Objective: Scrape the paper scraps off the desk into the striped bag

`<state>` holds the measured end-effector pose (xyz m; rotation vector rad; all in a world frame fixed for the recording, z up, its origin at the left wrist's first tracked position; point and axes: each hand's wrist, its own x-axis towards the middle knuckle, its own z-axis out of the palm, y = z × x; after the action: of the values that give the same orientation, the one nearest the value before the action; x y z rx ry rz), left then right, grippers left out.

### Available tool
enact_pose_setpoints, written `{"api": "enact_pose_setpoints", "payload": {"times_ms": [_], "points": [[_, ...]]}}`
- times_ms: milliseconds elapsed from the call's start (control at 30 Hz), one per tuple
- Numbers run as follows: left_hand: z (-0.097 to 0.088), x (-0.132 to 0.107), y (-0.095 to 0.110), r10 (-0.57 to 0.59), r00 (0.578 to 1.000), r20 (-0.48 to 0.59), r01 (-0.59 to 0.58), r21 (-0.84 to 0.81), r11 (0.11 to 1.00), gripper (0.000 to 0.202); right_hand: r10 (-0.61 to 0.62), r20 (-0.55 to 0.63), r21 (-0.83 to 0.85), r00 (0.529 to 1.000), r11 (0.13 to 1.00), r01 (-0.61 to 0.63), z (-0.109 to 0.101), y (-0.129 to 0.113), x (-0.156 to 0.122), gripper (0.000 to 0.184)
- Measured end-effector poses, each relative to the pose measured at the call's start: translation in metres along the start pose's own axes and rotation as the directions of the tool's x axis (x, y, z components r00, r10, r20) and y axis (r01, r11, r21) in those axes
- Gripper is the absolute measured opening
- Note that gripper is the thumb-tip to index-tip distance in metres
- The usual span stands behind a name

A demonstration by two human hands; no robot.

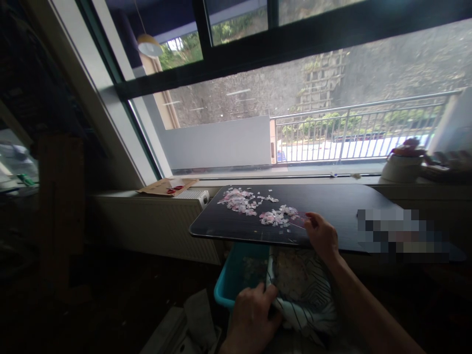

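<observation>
My left hand (252, 314) is closed on the edge of a striped plastic bag (306, 295) that hangs below the table's front edge and holds pale scraps. My right hand (321, 235) rests on the dark table (221, 226), fingers curled around a thin reddish card-like piece (298, 220) that touches a pile of pink and white paper scraps (278, 216). A second, larger scrap pile (239, 200) lies farther back on the table.
A teal bin (230, 280) stands under the table beside the bag. A white radiator (155, 221) runs along the wall under the window. Cardboard with red scissors (167, 187) lies on the sill. A white pot (401, 164) stands at the right.
</observation>
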<state>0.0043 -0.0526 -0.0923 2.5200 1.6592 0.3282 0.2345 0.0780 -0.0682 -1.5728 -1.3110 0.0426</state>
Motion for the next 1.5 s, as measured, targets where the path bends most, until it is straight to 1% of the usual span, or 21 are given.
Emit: {"api": "enact_pose_setpoints", "payload": {"times_ms": [133, 200, 300, 367, 467, 533, 600, 700, 800, 867, 900, 967, 1033, 1100, 1167, 1200, 1300, 1333, 1367, 1400, 1500], "points": [[-0.001, 0.0, 0.001, 0.001, 1.0, -0.006, -0.001, -0.007, 1.0, 0.017, -0.094, 0.043, -0.113, 0.995, 0.989, 0.098, 0.002, 0.004, -0.007, 0.035], [-0.002, 0.0, 0.001, 0.003, 1.0, -0.005, -0.003, -0.011, 1.0, 0.017, -0.163, 0.103, -0.106, 0.981, 0.979, 0.173, 0.003, 0.003, -0.011, 0.034], [-0.002, 0.0, 0.002, 0.002, 1.0, 0.009, -0.002, -0.008, 1.0, 0.016, -0.246, 0.186, -0.028, 0.951, 0.966, 0.255, 0.003, 0.0, -0.016, 0.03], [-0.002, 0.0, 0.002, -0.002, 1.0, 0.006, 0.002, -0.006, 1.0, 0.016, -0.241, 0.171, -0.018, 0.955, 0.969, 0.248, 0.003, -0.001, -0.018, 0.03], [-0.001, 0.0, 0.001, 0.001, 1.0, -0.006, -0.001, -0.01, 1.0, 0.016, -0.217, 0.112, -0.091, 0.97, 0.969, 0.228, 0.002, -0.001, -0.02, 0.032], [-0.001, 0.0, 0.001, 0.008, 1.0, -0.005, -0.008, -0.004, 1.0, 0.016, -0.248, 0.122, -0.119, 0.961, 0.958, 0.262, 0.002, -0.003, -0.022, 0.033], [-0.001, 0.001, 0.002, 0.012, 1.0, -0.003, -0.012, 0.004, 1.0, 0.015, -0.303, 0.159, -0.101, 0.94, 0.942, 0.321, 0.004, -0.008, -0.027, 0.033], [-0.002, 0.001, 0.002, 0.023, 1.0, 0.008, -0.023, 0.001, 1.0, 0.016, -0.379, 0.215, -0.043, 0.9, 0.917, 0.396, 0.01, -0.025, -0.04, 0.031], [-0.003, 0.001, 0.002, 0.039, 0.999, 0.015, -0.039, -0.005, 0.999, 0.019, -0.422, 0.256, 0.042, 0.87, 0.904, 0.426, 0.017, -0.044, -0.054, 0.03], [-0.004, 0.001, 0.002, 0.049, 0.999, 0.012, -0.049, -0.008, 0.999, 0.019, -0.433, 0.279, 0.109, 0.857, 0.901, 0.42, 0.02, -0.052, -0.057, 0.03], [-0.005, 0.001, 0.001, 0.053, 0.999, 0.012, -0.053, -0.011, 0.999, 0.019, -0.426, 0.285, 0.131, 0.859, 0.905, 0.406, 0.019, -0.053, -0.057, 0.03], [-0.006, 0.002, 0.001, 0.053, 0.999, 0.014, -0.053, -0.011, 0.999, 0.018, -0.377, 0.265, 0.122, 0.887, 0.926, 0.357, 0.015, -0.049, -0.051, 0.03], [-0.007, 0.002, 0.002, 0.045, 0.999, 0.02, -0.045, -0.003, 0.999, 0.017, -0.311, 0.216, 0.051, 0.926, 0.95, 0.307, 0.008, -0.04, -0.043, 0.031], [-0.007, 0.002, 0.003, 0.039, 0.999, 0.018, -0.039, 0.008, 0.999, 0.017, -0.305, 0.203, -0.03, 0.93, 0.948, 0.318, 0.001, -0.033, -0.04, 0.031], [-0.006, 0.002, 0.004, 0.035, 0.999, 0.015, -0.035, 0.017, 0.999, 0.016, -0.358, 0.227, -0.052, 0.906, 0.924, 0.378, -0.001, -0.034, -0.044, 0.031], [-0.006, 0.002, 0.004, 0.033, 0.999, 0.012, -0.034, 0.019, 0.999, 0.016, -0.392, 0.247, -0.033, 0.886, 0.91, 0.412, 0.001, -0.038, -0.05, 0.03], [-0.004, 0.001, 0.003, 0.039, 0.999, 0.01, -0.04, 0.018, 0.999, 0.016, -0.472, 0.306, 0.085, 0.827, 0.879, 0.47, 0.009, -0.057, -0.066, 0.031], [-0.004, 0.001, 0.002, 0.044, 0.999, 0.011, -0.044, 0.017, 0.999, 0.016, -0.479, 0.317, 0.119, 0.819, 0.876, 0.467, 0.012, -0.062, -0.068, 0.03], [-0.003, 0.001, 0.002, 0.045, 0.999, 0.014, -0.045, 0.017, 0.999, 0.017, -0.47, 0.318, 0.141, 0.823, 0.882, 0.449, 0.013, -0.065, -0.067, 0.03], [-0.003, 0.001, 0.001, 0.043, 0.999, 0.016, -0.043, 0.017, 0.999, 0.017, -0.442, 0.309, 0.143, 0.842, 0.897, 0.418, 0.013, -0.066, -0.062, 0.03], [-0.002, 0.001, 0.0, 0.032, 0.999, 0.022, -0.032, 0.016, 0.999, 0.019, -0.275, 0.238, 0.051, 0.932, 0.961, 0.27, 0.004, -0.053, -0.035, 0.03]]}}
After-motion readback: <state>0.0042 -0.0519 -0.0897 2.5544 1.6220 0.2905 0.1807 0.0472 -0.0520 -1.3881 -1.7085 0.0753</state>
